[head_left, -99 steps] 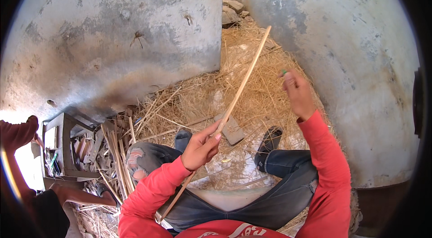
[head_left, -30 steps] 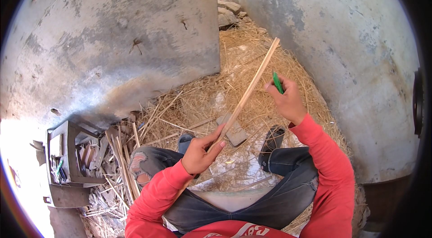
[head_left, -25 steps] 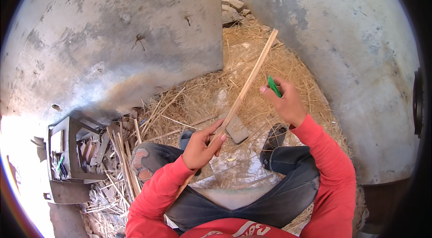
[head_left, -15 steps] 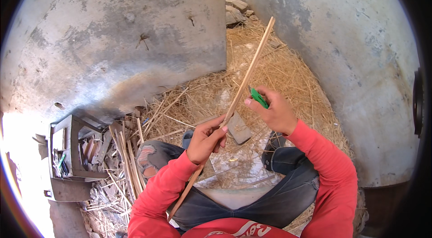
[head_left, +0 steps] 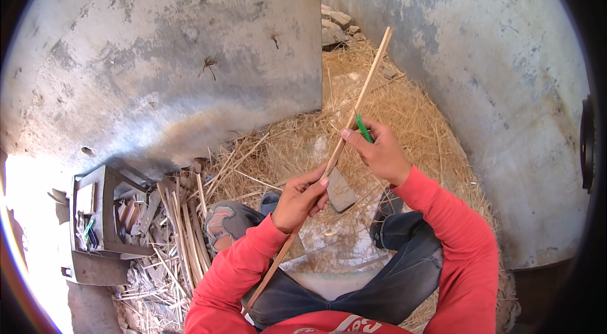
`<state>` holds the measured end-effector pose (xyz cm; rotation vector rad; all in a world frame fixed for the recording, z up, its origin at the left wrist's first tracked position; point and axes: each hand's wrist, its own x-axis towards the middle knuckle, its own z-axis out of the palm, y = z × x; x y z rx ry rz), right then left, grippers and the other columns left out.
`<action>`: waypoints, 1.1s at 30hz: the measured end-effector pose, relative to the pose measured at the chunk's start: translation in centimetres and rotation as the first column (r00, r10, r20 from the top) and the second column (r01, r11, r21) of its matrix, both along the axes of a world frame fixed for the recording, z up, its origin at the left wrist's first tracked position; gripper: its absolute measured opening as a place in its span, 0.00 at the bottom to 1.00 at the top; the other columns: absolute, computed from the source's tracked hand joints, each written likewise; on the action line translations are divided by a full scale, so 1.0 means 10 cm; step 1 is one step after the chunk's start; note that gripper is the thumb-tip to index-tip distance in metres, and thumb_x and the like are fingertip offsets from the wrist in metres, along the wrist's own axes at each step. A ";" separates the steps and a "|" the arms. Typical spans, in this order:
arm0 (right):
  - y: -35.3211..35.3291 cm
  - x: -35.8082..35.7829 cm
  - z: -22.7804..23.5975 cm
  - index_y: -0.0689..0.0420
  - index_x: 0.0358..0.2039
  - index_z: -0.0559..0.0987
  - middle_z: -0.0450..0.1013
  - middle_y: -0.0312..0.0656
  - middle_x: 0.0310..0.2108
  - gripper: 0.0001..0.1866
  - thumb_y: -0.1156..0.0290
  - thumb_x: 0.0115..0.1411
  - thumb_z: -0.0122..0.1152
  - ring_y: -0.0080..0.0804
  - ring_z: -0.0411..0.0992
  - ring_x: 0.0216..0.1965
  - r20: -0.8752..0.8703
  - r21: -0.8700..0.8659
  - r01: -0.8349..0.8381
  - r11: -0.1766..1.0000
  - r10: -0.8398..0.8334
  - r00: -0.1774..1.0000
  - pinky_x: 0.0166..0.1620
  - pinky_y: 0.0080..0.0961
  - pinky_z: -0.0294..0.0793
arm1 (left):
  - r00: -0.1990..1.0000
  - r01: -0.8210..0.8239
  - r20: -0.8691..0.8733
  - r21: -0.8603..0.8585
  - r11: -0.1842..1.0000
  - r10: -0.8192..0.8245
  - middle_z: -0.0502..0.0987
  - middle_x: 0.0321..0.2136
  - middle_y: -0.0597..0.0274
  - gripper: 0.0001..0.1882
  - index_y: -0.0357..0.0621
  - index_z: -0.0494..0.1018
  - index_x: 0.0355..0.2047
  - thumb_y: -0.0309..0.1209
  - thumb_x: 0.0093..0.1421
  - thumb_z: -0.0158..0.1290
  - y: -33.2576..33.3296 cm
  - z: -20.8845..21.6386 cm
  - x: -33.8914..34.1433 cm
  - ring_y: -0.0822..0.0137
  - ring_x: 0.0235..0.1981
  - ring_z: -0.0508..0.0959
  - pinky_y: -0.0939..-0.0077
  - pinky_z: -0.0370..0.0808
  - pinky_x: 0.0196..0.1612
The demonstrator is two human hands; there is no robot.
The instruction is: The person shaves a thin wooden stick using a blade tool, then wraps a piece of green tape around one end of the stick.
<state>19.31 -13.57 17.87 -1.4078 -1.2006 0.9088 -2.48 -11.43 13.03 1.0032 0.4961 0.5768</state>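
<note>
A long, thin strip of pale wood or bamboo (head_left: 373, 72) slants from my lap up toward the far wall corner. My left hand (head_left: 301, 198) is closed around it below its middle, thumb on top. Farther up the strip, my right hand (head_left: 379, 152) grips a green utility knife (head_left: 364, 128). The knife's front end lies against the strip's right side, and the right thumb touches the strip. Whether the blade cuts into it is too small to tell. The strip's lower end rests by my left forearm.
Shavings and straw (head_left: 417, 119) cover the floor, with a flat grey block (head_left: 342, 194) between my feet. On the left, a bundle of strips (head_left: 186, 233) lies beside an overturned stool-like frame (head_left: 104, 207) holding scraps. Worn grey walls (head_left: 253, 37) stand ahead and at the right.
My right hand has brought the knife and thumb from just beside the strip into contact with it. The left hand keeps its hold, and the view has shifted slightly.
</note>
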 end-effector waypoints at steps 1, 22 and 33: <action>0.01 0.02 0.00 0.62 0.34 0.78 0.65 0.28 0.20 0.15 0.60 0.64 0.65 0.15 0.60 0.23 -0.038 0.004 0.008 1.000 -0.008 0.999 0.27 0.20 0.61 | 0.999 0.039 0.021 -0.014 0.999 -0.039 0.69 0.21 0.67 0.26 0.35 0.63 0.65 0.30 0.69 0.49 0.01 0.02 -0.03 0.78 0.20 0.68 0.84 0.63 0.23; -0.37 0.31 0.41 0.48 0.29 0.71 0.56 0.22 0.16 0.11 0.61 0.67 0.60 0.12 0.53 0.13 -0.645 0.006 0.289 0.957 -0.217 0.732 0.17 0.17 0.53 | 0.695 -0.250 0.464 -0.559 0.790 0.549 0.69 0.60 0.57 0.27 0.50 0.57 0.68 0.45 0.73 0.42 -1.30 -0.10 -0.44 0.69 0.48 0.76 0.75 0.76 0.45; -0.76 0.48 0.30 0.57 0.39 0.81 0.62 0.26 0.16 0.16 0.56 0.65 0.62 0.14 0.58 0.14 -0.157 -0.206 -0.117 0.972 0.085 0.984 0.18 0.18 0.56 | 0.542 -0.831 0.450 0.410 0.375 0.710 0.77 0.50 0.46 0.16 0.36 0.66 0.56 0.33 0.74 0.42 -0.26 0.80 -0.69 0.58 0.48 0.81 0.73 0.82 0.44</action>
